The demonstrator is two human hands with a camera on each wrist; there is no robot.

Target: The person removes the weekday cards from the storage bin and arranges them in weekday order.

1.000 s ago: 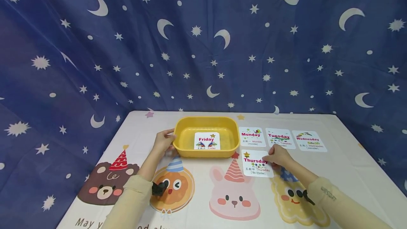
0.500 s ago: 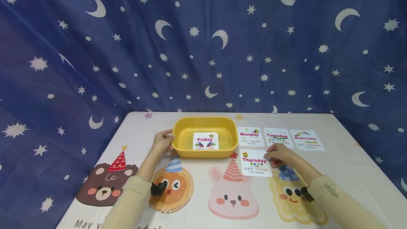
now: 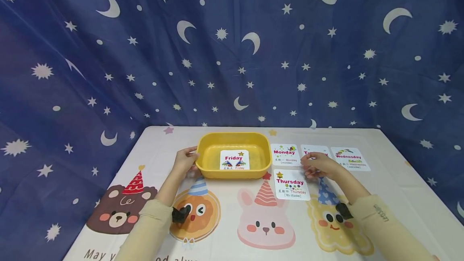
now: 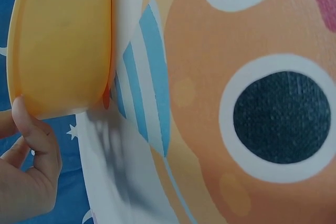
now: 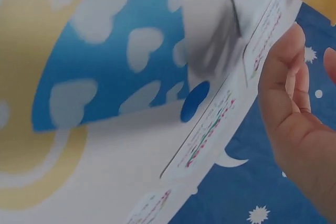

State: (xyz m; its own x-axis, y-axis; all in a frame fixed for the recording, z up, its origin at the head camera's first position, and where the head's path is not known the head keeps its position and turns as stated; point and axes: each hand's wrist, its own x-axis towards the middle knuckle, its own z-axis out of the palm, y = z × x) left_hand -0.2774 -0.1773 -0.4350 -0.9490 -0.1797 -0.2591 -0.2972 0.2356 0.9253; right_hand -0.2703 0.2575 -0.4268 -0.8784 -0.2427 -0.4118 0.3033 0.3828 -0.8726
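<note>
My left hand (image 3: 186, 160) grips the left rim of a yellow plastic basin (image 3: 235, 175); in the left wrist view its thumb (image 4: 27, 121) lies at the rim. Inside the basin is a white Friday card (image 3: 234, 160). My right hand (image 3: 319, 164) hovers with loosely curved fingers, holding nothing, and partly hides the Tuesday card (image 3: 308, 148). Just below and left of it, the Thursday card (image 3: 291, 185) lies flat on the tablecloth. Monday (image 3: 285, 155) and Wednesday (image 3: 351, 159) cards lie in the row with Tuesday, right of the basin.
A white tablecloth (image 3: 214, 220) printed with cartoon faces covers the table. Behind it hangs a dark blue curtain (image 3: 217, 71) with moons and stars. The table's back edge runs close behind the basin and cards.
My right hand has let go of the Thursday card and lifted away from it, towards the Tuesday card. The Thursday card stays below Monday. My left hand has not moved from the basin.
</note>
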